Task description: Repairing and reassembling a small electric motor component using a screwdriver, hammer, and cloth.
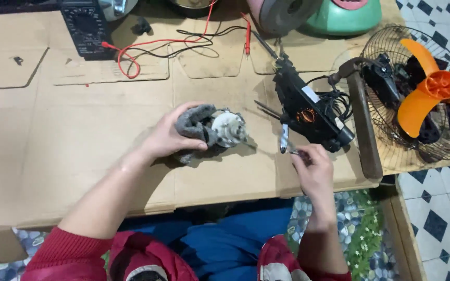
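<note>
Black multimeter, orange-bladed fan, cardboard-covered table

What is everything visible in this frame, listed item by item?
small motor: 1, silver-white, table centre, wrapped in cloth
cloth: 1, grey, around motor
multimeter: 1, black, far left, red and black leads
black housing: 1, wired, right of centre
fan blade: 1, orange, on wire guard, far right
cardboard: brown sheets covering table
left hand: grips cloth and motor
right hand: pinches a small metal tool
</note>
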